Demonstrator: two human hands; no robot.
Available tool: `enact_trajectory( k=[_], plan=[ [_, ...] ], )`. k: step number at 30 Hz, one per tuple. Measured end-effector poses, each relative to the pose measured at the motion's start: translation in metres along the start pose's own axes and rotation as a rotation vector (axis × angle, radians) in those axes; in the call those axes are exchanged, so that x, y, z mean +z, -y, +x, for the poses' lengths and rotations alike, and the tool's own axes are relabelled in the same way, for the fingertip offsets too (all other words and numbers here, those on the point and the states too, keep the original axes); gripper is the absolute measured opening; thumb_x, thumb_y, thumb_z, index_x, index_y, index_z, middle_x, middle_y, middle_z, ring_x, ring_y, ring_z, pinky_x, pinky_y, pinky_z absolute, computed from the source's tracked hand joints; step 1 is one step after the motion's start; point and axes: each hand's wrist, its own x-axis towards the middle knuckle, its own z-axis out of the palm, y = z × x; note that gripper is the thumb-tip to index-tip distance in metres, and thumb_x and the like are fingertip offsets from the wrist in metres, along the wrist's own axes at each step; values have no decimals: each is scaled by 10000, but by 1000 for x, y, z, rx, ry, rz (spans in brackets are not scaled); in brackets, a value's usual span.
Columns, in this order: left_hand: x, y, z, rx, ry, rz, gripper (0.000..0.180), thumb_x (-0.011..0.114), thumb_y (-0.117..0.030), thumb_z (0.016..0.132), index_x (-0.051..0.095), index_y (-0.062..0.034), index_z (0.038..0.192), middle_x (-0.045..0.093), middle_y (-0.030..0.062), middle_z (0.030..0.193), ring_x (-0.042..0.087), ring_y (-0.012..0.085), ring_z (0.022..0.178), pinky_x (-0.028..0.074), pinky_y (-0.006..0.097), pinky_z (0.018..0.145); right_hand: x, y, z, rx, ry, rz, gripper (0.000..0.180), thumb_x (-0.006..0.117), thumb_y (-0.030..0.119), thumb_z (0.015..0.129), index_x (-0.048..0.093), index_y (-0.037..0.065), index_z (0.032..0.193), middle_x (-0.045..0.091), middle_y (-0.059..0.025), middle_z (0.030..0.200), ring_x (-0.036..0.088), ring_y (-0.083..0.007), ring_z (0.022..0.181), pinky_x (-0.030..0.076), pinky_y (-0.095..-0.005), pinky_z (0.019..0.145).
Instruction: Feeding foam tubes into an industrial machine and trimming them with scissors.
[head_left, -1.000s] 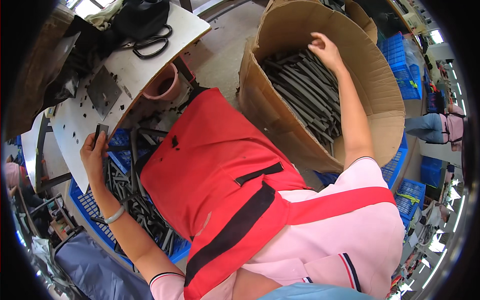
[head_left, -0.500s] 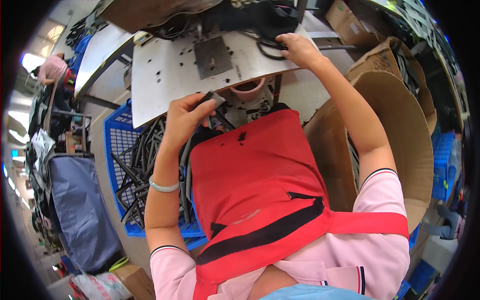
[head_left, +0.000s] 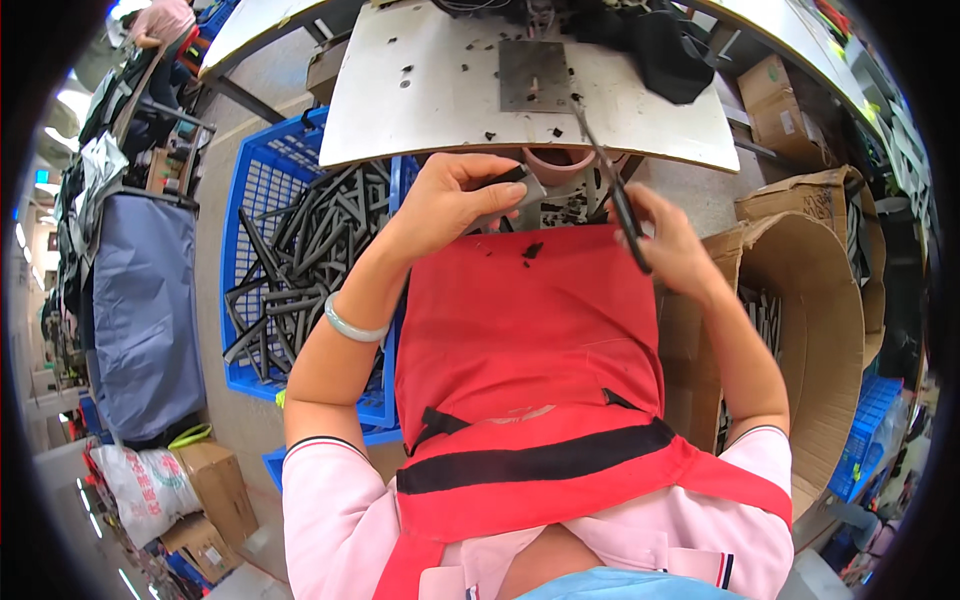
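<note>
My left hand [head_left: 450, 208] is closed on a short dark-grey strip [head_left: 532, 186], pinched between thumb and fingers above my red apron [head_left: 535, 310]. The strip's pale flat end sticks out to the right. In my right hand [head_left: 668, 238] is a pair of scissors [head_left: 627, 208] with black handles, its blades pointing up and away past the table's front edge. The scissors are apart from the strip, to its right. Motion blurs my right fingers somewhat, and how wide the blades stand is unclear.
A blue crate [head_left: 240, 200] full of dark-grey tube-like strips stands on the left. Ahead, the white table [head_left: 430, 110] carries a metal plate [head_left: 530, 85], black scraps and black cloth [head_left: 665, 55]. A pink bucket [head_left: 555, 168] sits beneath it. An open cardboard box [head_left: 815, 330] stands right.
My right hand has picked the scissors up off the table and drawn them back toward my left hand. My left hand still holds the strip. The view has shifted.
</note>
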Motion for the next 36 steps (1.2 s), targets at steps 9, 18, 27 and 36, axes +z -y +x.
enact_trajectory(
  k=[9, 18, 27, 36],
  plan=[
    [-2, 7, -7, -35, 13, 37, 291, 709, -134, 871, 664, 31, 1107, 661, 22, 788, 568, 54, 653, 455, 195, 573, 14, 37, -26, 61, 195, -150, 762, 855, 383, 679, 450, 26, 1216, 503, -98, 803, 512, -233, 759, 450, -353, 735],
    [-2, 12, -9, -30, 48, 76, 304, 721, -154, 864, 665, 27, 1102, 664, 22, 770, 563, 58, 612, 436, 201, 536, 23, 29, -27, 61, 182, -135, 629, 850, 286, 671, 499, -5, 1105, 486, -86, 727, 456, -203, 681, 433, -340, 645],
    [-3, 12, -9, -7, 2, 12, 323, 718, -161, 870, 650, 50, 1106, 667, 49, 788, 577, 70, 640, 478, 215, 580, 22, 25, -20, 87, 187, 53, 431, 809, 161, 726, 552, 3, 1034, 478, -5, 651, 372, -56, 516, 311, -251, 443],
    [-5, 15, -10, -39, -38, -45, 358, 716, -151, 867, 633, 38, 1160, 671, 38, 824, 591, 74, 680, 485, 219, 580, 27, 32, -12, 171, 217, 93, 391, 787, 159, 746, 554, 10, 1023, 449, 7, 670, 387, -56, 582, 327, -242, 500]
  ],
)
